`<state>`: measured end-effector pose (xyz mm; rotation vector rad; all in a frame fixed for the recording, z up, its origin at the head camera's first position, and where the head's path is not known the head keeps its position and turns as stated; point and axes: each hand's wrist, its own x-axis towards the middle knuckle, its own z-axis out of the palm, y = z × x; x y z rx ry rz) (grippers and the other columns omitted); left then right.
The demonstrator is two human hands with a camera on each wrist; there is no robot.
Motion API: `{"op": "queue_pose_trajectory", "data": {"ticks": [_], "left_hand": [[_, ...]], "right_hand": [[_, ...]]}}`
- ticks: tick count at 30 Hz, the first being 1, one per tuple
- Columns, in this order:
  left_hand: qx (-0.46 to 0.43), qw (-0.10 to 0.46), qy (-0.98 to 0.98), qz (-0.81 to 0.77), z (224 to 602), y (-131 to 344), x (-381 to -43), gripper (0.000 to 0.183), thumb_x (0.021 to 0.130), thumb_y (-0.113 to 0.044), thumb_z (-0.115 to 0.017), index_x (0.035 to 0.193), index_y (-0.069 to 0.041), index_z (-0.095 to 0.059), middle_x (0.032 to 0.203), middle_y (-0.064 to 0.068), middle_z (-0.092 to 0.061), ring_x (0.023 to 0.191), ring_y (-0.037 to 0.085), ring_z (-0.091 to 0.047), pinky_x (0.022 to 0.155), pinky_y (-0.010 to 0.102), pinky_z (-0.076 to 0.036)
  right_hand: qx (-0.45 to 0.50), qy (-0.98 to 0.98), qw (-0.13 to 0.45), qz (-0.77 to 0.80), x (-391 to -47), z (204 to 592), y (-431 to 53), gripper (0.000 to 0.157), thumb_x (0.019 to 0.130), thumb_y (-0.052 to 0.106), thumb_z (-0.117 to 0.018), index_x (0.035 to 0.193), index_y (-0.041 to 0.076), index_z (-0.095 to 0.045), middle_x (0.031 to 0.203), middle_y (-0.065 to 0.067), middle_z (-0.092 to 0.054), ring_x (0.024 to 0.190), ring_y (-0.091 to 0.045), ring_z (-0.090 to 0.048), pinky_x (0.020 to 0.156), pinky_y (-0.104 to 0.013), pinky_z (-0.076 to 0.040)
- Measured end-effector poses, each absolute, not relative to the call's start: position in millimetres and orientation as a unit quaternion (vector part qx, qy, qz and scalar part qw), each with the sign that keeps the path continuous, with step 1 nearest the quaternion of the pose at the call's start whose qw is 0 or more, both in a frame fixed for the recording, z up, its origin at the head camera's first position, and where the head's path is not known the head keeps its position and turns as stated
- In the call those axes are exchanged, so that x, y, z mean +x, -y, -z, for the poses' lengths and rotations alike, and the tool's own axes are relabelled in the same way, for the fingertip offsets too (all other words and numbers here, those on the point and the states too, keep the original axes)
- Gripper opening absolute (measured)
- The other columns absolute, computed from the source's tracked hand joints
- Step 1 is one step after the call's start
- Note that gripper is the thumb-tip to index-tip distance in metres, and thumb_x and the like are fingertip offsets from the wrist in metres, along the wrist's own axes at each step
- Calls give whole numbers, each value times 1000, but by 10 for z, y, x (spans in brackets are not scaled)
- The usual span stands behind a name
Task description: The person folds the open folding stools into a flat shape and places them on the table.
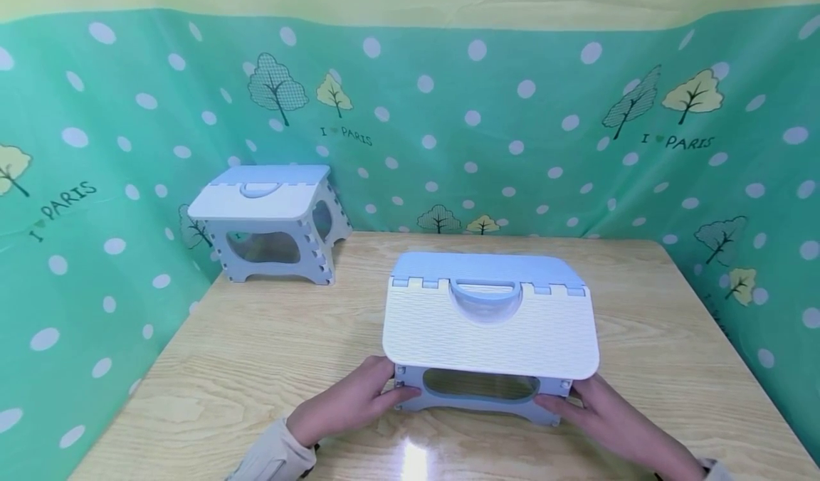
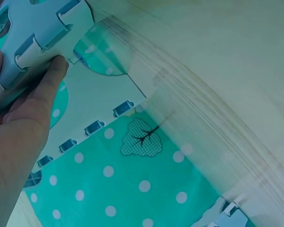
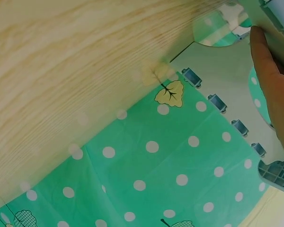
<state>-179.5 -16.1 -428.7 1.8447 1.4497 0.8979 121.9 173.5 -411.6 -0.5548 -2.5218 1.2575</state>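
A folding stool [image 1: 490, 331] with a cream and pale blue seat and a carry handle stands unfolded on the wooden table [image 1: 256, 353], right in front of me. My left hand [image 1: 359, 399] grips the lower left corner of its near leg panel. My right hand [image 1: 598, 410] grips the lower right corner. In the left wrist view the thumb of my left hand [image 2: 23, 123] lies on the blue-grey leg [image 2: 33, 33]. In the right wrist view, one finger of my right hand [image 3: 274, 80] runs straight along the stool's panel [image 3: 227, 75].
A second stool [image 1: 269, 214] of the same kind stands unfolded at the table's far left corner. A green polka-dot cloth [image 1: 512, 132] with tree prints walls in the back and both sides. Bare tabletop lies between the two stools.
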Motion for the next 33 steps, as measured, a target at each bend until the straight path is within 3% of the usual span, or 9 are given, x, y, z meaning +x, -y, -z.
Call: {"op": "queue_pose_trajectory", "data": {"ticks": [8,22,33], "left_hand": [[714,298,-532,-344,4313,160,-1806,45,93,-24,-48,135,-28,-32,122,-4,-55,107,12,-55,83,21,-48],[716,304,-525,-345,4321,148,-1816,47,93,-24,-47,137,-28,-29,125,-4,-54,109,12,-54,83,21,-48],[709,302,-537,-342,4344,162,-1812,43,93,-25,-48,134,-29,-35,123,-5,-55,107,10,-55,83,21,-48]], "right_hand": [[-197,867,126,-439,1208,4117,-1728,64,86,25,-59,139,29,-23,138,10,-28,127,-6,-28,89,-20,-42],[-209,867,122,-435,1207,4104,-1714,60,86,29,-59,136,30,-27,135,12,-32,126,-7,-31,89,-21,-43],[-208,865,109,-444,1204,4112,-1722,60,86,29,-58,137,30,-26,136,11,-30,127,-8,-30,89,-22,-42]]}}
